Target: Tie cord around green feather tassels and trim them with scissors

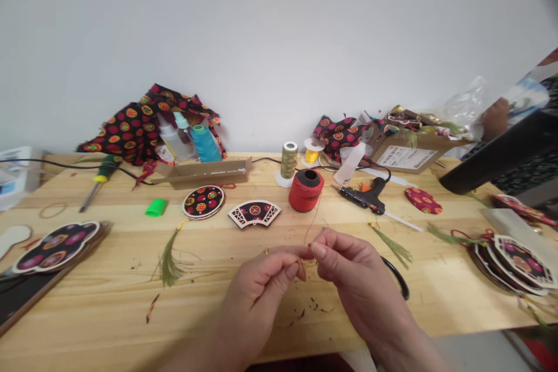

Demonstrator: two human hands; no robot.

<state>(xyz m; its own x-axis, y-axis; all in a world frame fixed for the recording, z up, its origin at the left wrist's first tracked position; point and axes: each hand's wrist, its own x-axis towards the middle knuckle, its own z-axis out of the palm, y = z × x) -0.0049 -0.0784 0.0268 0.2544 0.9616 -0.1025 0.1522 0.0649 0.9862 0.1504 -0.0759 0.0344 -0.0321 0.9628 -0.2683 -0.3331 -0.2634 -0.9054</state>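
Both hands meet low in the middle of the view, above the wooden table. My left hand (265,288) pinches a thin red thread between thumb and forefinger. Just to its right, my right hand (351,267) is closed in a pinch on the same red thread, where a small red knot or loop shows. From there a strand runs up to the red thread spool (305,190) behind the hands. A fan-shaped ornament (255,213) with patterned fabric lies beyond my left hand, beside a round ornament (203,203) with a green tassel (171,258).
A black glue gun (366,195) lies right of the spool. Further back stand a green thread spool (288,161) and a cardboard box (405,153). Stacked ornaments (514,261) are at right, a screwdriver (99,182) at left. Part of a person's hand (496,119) shows at far right.
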